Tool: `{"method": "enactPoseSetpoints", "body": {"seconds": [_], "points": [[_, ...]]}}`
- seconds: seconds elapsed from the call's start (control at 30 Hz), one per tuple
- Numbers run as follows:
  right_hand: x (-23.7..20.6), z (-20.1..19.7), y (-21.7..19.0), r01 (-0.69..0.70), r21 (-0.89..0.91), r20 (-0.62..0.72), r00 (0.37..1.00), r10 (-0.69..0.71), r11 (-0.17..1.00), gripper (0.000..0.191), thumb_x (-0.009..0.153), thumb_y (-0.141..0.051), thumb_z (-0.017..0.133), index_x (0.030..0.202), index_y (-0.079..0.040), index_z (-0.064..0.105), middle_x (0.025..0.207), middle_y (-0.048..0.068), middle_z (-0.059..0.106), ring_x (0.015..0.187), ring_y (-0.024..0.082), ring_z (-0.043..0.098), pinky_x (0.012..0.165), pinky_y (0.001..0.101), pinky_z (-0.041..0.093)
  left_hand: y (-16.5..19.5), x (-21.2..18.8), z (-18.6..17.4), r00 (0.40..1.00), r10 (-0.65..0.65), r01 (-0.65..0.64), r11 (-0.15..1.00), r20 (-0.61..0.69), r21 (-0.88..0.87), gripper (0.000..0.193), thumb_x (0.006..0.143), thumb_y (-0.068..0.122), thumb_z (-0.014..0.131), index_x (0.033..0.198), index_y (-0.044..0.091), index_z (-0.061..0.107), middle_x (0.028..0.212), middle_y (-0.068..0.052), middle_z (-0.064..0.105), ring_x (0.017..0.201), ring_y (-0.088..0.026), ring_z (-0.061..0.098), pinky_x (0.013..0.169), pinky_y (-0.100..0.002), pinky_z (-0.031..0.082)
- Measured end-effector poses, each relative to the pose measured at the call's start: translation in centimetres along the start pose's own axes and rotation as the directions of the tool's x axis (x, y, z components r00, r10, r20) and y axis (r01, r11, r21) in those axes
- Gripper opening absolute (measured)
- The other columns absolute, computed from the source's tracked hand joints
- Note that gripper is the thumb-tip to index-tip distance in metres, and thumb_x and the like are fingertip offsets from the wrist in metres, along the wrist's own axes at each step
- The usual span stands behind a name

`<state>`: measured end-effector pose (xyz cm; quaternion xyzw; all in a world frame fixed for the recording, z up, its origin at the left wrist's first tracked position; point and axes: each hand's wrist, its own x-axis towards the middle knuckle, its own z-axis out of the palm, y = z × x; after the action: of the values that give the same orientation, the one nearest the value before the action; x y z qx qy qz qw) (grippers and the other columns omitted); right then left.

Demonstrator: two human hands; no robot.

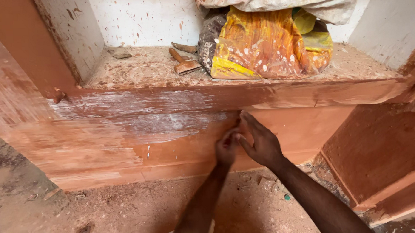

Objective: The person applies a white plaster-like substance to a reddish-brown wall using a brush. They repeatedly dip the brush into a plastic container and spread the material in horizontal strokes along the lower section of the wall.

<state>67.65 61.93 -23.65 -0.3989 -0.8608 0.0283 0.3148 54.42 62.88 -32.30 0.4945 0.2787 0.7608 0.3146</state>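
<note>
Both hands are against the reddish-brown painted wall face [304, 127] just under a dusty ledge [141, 73]. My left hand [227, 149] has its fingers curled and its knuckles pressed to the wall; whether anything small is inside them is hidden. My right hand [262, 141] lies beside it and touches it, fingers stretched flat and pointing up toward the ledge's lower edge. A whitish, scuffed patch [138, 116] spreads over the paint to the left of the hands.
On the ledge lie a rusty scraper [183, 64], a second tool handle [185, 48] and a yellow-orange sack [269, 47] under a stained cloth [281, 1]. A painted side wall [378, 147] juts out at right. The floor [119, 211] is dusty with debris.
</note>
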Motion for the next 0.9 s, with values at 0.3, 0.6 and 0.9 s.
{"method": "enactPoseSetpoints", "body": {"seconds": [0.3,0.6,0.9], "points": [[1.0,3.2,-1.7,0.120,-0.048,-0.043,0.992,-0.122,0.992,0.068,0.099,-0.041,0.061,0.154,-0.006,0.042,0.157,0.017,0.047,0.133,0.034,0.058,0.104,0.0428,0.051,5.4,2.7,-18.1,0.967,0.146,-0.086,0.958,-0.210,0.272,0.025,0.104,0.018,0.061,0.121,0.007,0.075,0.119,-0.011,0.077,0.092,-0.019,0.072,0.078,-0.032,0.062],[0.8,5.7,-2.8,0.129,-0.022,-0.001,0.992,-0.129,0.991,0.070,0.098,-0.043,0.060,0.154,-0.006,0.041,0.158,0.017,0.045,0.135,0.035,0.056,0.105,0.0438,0.050,11.7,-0.9,-26.8,0.816,0.543,-0.179,0.560,-0.196,0.809,0.020,0.106,0.018,0.063,0.121,0.007,0.071,0.111,-0.011,0.078,0.080,-0.016,0.067,0.070,-0.033,0.055],[-0.3,3.8,-4.4,-0.041,-0.009,0.093,0.995,0.042,0.999,0.073,0.094,-0.049,0.058,0.153,-0.011,0.040,0.162,0.009,0.042,0.054,0.025,0.066,0.093,0.0417,0.056,7.3,0.6,-18.7,0.891,0.451,-0.183,0.463,-0.053,0.867,0.017,0.100,0.028,0.065,0.113,0.018,0.072,0.070,0.000,0.067,0.059,-0.014,0.060,0.057,-0.031,0.047]]}}
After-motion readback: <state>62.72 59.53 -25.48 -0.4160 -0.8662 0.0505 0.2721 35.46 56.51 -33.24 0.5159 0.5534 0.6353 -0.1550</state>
